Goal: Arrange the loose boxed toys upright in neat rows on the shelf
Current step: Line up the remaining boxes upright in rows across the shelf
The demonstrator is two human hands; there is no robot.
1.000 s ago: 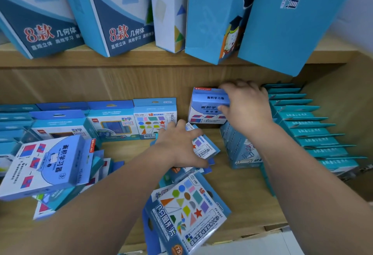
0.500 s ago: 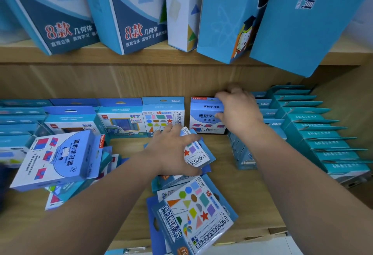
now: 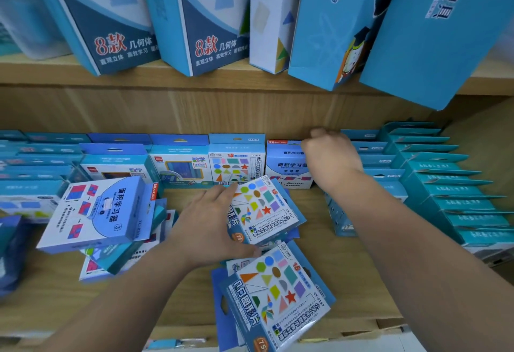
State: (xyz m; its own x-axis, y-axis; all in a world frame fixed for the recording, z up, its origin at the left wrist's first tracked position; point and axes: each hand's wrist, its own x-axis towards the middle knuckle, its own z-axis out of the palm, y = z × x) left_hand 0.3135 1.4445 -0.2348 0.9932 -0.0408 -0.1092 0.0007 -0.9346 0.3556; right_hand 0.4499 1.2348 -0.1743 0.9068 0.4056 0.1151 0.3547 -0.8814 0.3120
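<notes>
Cardboard shapes box lies tilted, middle of the shelf; our left hand grips its side edge, fingers wrapped. Our right hand curls round the upright area box in the back row. Light, stiff, probably slick: we take edges, not faces.

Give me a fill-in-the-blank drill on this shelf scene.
The left hand grips a shapes box showing a ____ star.
The right hand holds an area-learner box that stands ____.
Red print on the tall boxes on the upper shelf starts with numeral ____.
Missing: red; upright; 8.
</notes>
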